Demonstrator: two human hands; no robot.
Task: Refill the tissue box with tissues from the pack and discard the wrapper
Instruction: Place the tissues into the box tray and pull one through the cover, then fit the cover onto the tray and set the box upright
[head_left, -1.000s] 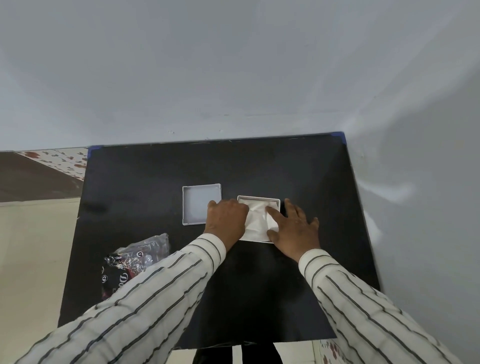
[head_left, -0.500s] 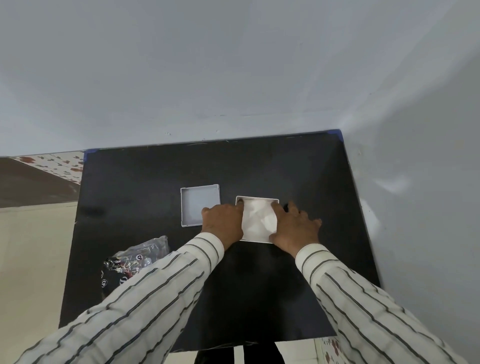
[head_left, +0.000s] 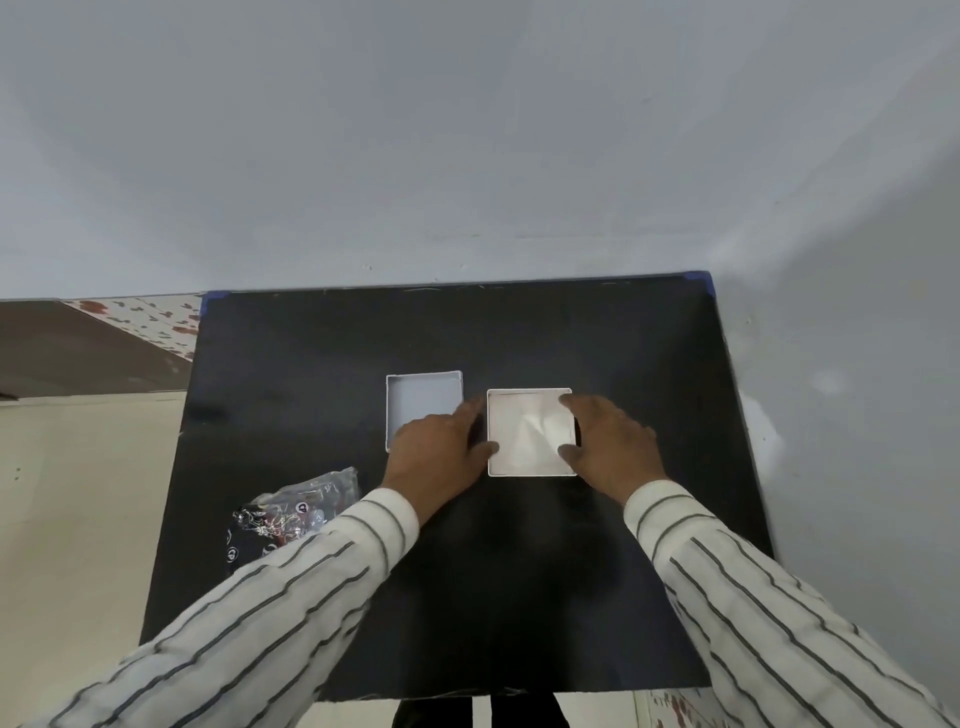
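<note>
A square white tissue box (head_left: 530, 470) sits open on the black table top, and white tissues (head_left: 527, 431) fill it to the rim. My left hand (head_left: 439, 457) rests against the box's left side, thumb at its lower left edge. My right hand (head_left: 608, 441) lies along the right side, fingers touching the rim. Left of the box, the white lid (head_left: 423, 400) lies upside down, partly covered by my left hand. The crumpled clear wrapper (head_left: 291, 514) with dark print lies at the table's left, beside my left sleeve.
The black table (head_left: 519, 332) stands in a corner, with grey walls behind it and on its right. Its left edge drops off to a pale floor. A speckled tiled surface shows at the far left.
Both hands have slid off the top of the tissues to the box's sides, leaving the tissues uncovered. The box, lid and wrapper stay where they were.
</note>
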